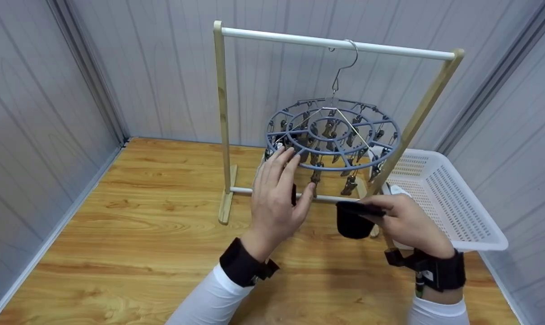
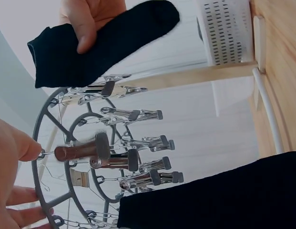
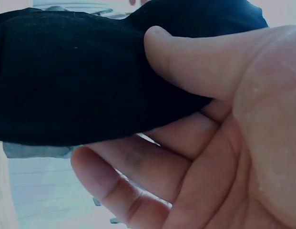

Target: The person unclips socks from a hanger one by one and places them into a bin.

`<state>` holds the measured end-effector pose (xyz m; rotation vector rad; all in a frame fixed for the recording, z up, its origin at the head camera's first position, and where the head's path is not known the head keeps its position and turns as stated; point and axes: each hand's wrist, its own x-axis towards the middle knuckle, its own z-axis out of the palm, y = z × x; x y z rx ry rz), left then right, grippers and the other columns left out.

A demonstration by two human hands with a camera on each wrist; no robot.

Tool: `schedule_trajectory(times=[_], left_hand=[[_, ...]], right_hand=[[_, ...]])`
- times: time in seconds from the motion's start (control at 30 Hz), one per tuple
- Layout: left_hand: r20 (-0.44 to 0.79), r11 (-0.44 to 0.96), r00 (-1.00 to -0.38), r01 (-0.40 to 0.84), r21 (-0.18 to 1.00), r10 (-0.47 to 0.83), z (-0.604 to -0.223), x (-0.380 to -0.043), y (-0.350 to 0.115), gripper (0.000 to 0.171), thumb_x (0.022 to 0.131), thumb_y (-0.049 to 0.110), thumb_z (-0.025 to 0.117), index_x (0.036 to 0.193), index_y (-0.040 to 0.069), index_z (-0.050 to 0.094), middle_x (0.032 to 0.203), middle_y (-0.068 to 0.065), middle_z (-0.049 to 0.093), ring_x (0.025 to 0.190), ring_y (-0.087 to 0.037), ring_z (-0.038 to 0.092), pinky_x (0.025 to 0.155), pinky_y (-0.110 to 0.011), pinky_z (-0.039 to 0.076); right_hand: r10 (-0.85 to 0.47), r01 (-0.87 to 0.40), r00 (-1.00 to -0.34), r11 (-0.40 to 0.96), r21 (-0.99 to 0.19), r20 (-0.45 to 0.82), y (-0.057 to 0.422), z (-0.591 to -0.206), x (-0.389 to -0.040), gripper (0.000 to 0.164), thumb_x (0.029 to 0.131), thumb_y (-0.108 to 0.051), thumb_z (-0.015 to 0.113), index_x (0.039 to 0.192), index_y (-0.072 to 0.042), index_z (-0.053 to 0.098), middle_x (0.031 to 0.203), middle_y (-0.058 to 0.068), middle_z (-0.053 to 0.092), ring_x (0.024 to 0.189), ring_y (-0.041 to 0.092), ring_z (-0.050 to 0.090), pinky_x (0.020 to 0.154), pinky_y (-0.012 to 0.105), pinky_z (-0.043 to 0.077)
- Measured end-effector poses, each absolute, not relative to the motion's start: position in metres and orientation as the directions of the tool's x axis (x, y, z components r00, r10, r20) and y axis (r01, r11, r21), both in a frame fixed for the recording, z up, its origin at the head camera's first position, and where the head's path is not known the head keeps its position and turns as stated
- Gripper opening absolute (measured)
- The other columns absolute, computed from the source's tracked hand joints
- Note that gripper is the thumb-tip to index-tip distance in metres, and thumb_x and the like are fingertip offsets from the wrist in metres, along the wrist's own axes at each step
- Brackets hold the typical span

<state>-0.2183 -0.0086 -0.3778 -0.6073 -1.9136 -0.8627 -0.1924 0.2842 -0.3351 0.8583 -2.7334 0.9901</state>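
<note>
Pinching the black sock (image 1: 353, 224) between thumb and fingers, our right hand (image 1: 410, 219) holds it over the counter (image 1: 155, 225), toward its right edge and near the white basket (image 1: 500, 241). Our left hand (image 1: 277, 198) is at the rim of the round clip hanger (image 1: 322, 168), thumb parted from nearly straight fingers; how firmly it presses we cannot tell. The hanger hangs from the rack (image 1: 223, 113), near the counter's far edge. Left wrist view: sock cuff nearest the ring, toe downward. Another black cloth (image 2: 224, 195) shows by the clips; its fastening is hidden.

Handling, as we judge it: smooth the cuff flat and pinch below its edge, leaving free cloth for a clip. Squeeze the nearest metal clip (image 2: 76, 152) fully before feeding cloth in. Bring sock to clip, since pulling would likely tip the ring. Tug gently before letting go.
</note>
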Motion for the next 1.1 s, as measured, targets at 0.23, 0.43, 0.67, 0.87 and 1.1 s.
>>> schedule_trajectory(times=[0.23,0.43,0.67,0.87,1.1], left_hand=[[0.875,0.648,-0.479,0.689,0.325,0.071,-0.379,-0.218,-0.008,0.057,0.102,0.026,0.079,0.148,-0.005,0.064,0.157,-0.021,0.061,0.155,-0.038,0.049,0.133,-0.056,0.03],[0.881,0.652,-0.467,0.693,0.307,0.081,-0.379,-0.217,-0.009,0.056,0.102,0.025,0.079,0.146,-0.005,0.065,0.152,-0.021,0.064,0.151,-0.041,0.053,0.133,-0.055,0.03],[0.892,0.656,-0.442,0.701,0.28,0.092,-0.38,-0.219,-0.009,0.051,0.101,0.022,0.08,0.142,-0.006,0.068,0.147,-0.022,0.067,0.149,-0.04,0.055,0.132,-0.056,0.032],[0.888,0.659,-0.447,0.7,0.276,0.104,-0.379,-0.218,-0.009,0.05,0.102,0.025,0.078,0.142,-0.005,0.068,0.147,-0.022,0.067,0.149,-0.04,0.055,0.131,-0.058,0.033],[0.887,0.655,-0.448,0.704,0.275,0.11,-0.379,-0.218,-0.009,0.05,0.1,0.024,0.081,0.14,-0.004,0.069,0.146,-0.021,0.068,0.149,-0.04,0.055,0.13,-0.06,0.034]], right_hand=[[-0.423,-0.553,-0.833,0.613,-0.565,0.357,0.298,-0.332,-0.188,0.03,0.104,0.003,0.072,0.119,-0.018,0.087,0.109,-0.006,0.083,0.097,0.009,0.075,0.087,0.019,0.058],[-0.308,-0.521,-0.85,0.611,-0.596,0.427,0.318,-0.331,-0.189,0.026,0.102,0.006,0.074,0.115,-0.012,0.088,0.11,-0.005,0.083,0.089,0.006,0.072,0.08,0.013,0.055],[-0.115,-0.426,-0.879,0.623,-0.656,0.462,0.343,-0.332,-0.193,0.018,0.103,0.002,0.075,0.117,-0.003,0.085,0.099,-0.009,0.082,0.081,0.005,0.072,0.074,0.015,0.055],[0.066,-0.265,-0.914,0.652,-0.71,0.401,0.367,-0.337,-0.203,0.02,0.108,-0.013,0.076,0.119,0.002,0.082,0.089,-0.008,0.08,0.073,0.005,0.069,0.068,0.016,0.053],[0.201,-0.096,-0.917,0.726,-0.681,0.343,0.386,-0.342,-0.21,0.033,0.108,-0.035,0.077,0.112,-0.003,0.084,0.083,-0.012,0.078,0.075,0.005,0.065,0.072,0.019,0.048]])
